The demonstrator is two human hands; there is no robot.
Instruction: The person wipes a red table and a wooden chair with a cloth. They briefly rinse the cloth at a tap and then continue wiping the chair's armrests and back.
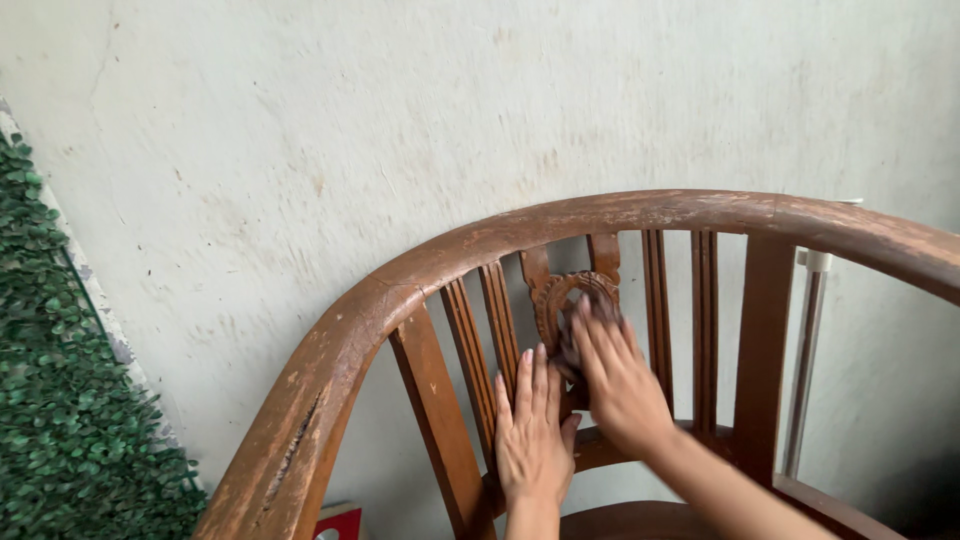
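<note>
- Brown, worn wood filled most of what I saw: a curved armchair point(330, 350) with a rounded top rail, its finish scuffed and flaking pale in patches.
- Nearest to me, my left hand point(532, 435) lay flat against the lower part of the chair back, fingers point(528, 385) straight, close together and pointing up, gripping nothing.
- Just beside it, touching at the thumb side, my right hand point(618, 385) reached in from the lower right and pressed a dark cloth point(572, 340) onto the chair back; its fingers point(600, 345) were spread loosely over the cloth, holding it against the wood rather than curled into a fist.
- That cloth sat on the lower part of the carved oval piece point(560, 295) in the middle of the back, mostly hidden under my right hand, so I could not tell its full shape.
- Upright slats point(500, 320) stood on either side of the carving, running from the lower rail up to the top rail.
- Low at the left, behind the chair, a red corner of some object point(342, 523) peeked out; I could not tell what it was.
- Green leafy panelling point(60, 400) covered the far left edge.
- Behind the chair on the right, a thin white pole point(808, 360) stood upright.
- Farthest back was a pale, stained wall point(300, 130).
</note>
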